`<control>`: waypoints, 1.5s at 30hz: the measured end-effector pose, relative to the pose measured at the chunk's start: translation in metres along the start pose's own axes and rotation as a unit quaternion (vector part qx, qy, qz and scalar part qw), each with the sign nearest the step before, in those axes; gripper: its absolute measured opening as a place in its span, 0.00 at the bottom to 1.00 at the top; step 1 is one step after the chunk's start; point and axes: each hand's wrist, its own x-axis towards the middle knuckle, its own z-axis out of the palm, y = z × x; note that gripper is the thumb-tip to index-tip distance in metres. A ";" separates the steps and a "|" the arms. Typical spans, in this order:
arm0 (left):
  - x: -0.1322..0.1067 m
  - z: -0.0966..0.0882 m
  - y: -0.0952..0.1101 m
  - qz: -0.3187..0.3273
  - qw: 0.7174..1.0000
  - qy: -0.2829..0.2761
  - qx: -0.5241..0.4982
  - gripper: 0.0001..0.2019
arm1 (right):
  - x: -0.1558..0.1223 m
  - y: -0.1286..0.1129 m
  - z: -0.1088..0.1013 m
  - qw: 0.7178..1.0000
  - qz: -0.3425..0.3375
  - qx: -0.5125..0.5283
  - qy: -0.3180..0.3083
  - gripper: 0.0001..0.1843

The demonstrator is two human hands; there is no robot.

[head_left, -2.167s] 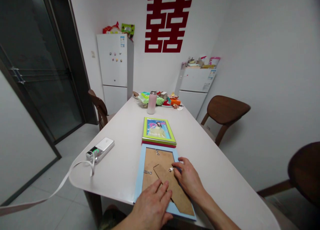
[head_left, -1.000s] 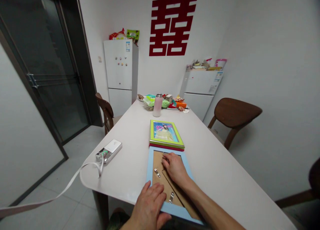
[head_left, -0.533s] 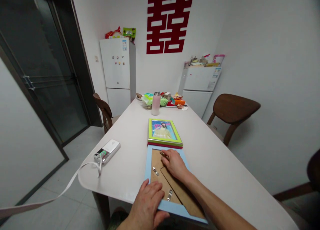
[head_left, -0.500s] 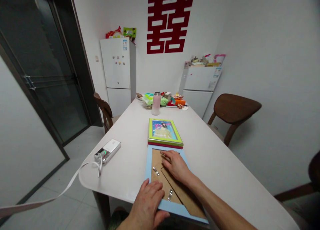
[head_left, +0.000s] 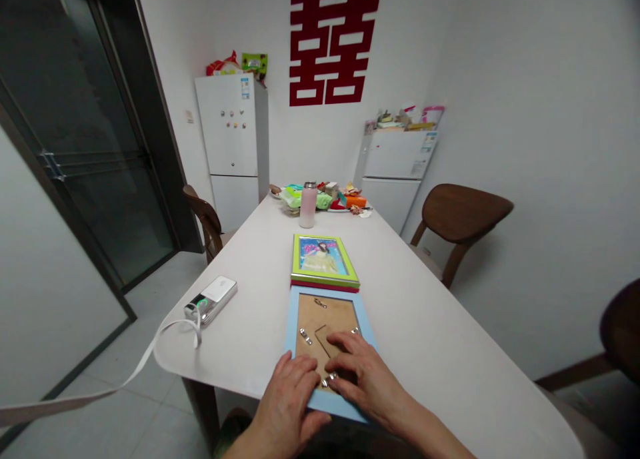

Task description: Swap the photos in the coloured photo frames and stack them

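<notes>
A light blue picture frame lies face down at the table's near end. Its brown backing board carries small metal clips, one at the far edge, a left clip and one partly hidden on the right. My left hand holds the frame's near left corner, fingers on top and thumb at the near edge. Bent over the board, my right hand has its thumb and fingers closed at the near metal clip. Just beyond, a green picture frame rests face up on a red one.
A pink bottle stands farther along the white table, before a pile of packets. To the left lies a power bank with a white strap or cable. Wooden chairs flank the table.
My right hand has moved from the far clip back to the near clip. The stand flap's long edge no longer shows raised under my forearm. My left hand stays at the corner.
</notes>
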 end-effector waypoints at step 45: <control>-0.006 -0.060 -0.109 -0.379 0.901 0.146 -0.154 0.20 | 0.009 0.043 -0.024 0.953 0.271 -0.099 0.097 0.29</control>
